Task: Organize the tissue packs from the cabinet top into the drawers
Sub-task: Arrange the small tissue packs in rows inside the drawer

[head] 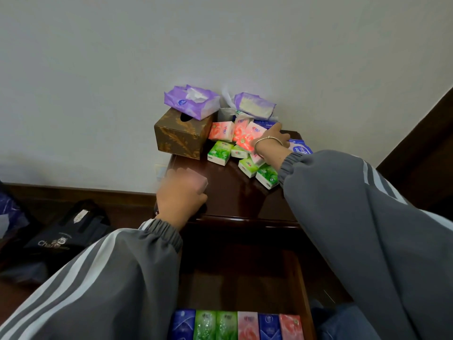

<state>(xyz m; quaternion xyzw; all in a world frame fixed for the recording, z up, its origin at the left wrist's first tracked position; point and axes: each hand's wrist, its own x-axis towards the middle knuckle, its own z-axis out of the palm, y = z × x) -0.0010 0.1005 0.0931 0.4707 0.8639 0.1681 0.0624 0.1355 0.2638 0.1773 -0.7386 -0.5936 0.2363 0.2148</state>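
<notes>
Your right hand (272, 139) lay on the heap of small tissue packs (221, 131) at the back of the cabinet top (235, 197), thumb up, fingers bent down beside a blue pack (300, 147); grip hidden, cannot tell. Your left hand (182, 195) was blurred at the cabinet's front left edge, fingers curled, a pale pink shape at the knuckles; held or not, cannot tell. A brown tissue box (181, 136) stood left of the heap, a purple soft pack (193, 101) on it. The open drawer (301, 290) below held a row of six packs (226, 325).

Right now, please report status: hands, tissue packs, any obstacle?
Left hand holds blurred pink pack. Right hand on cabinet pile, grip unclear. Drawer open, six packs inside. Nothing in the way.
</notes>
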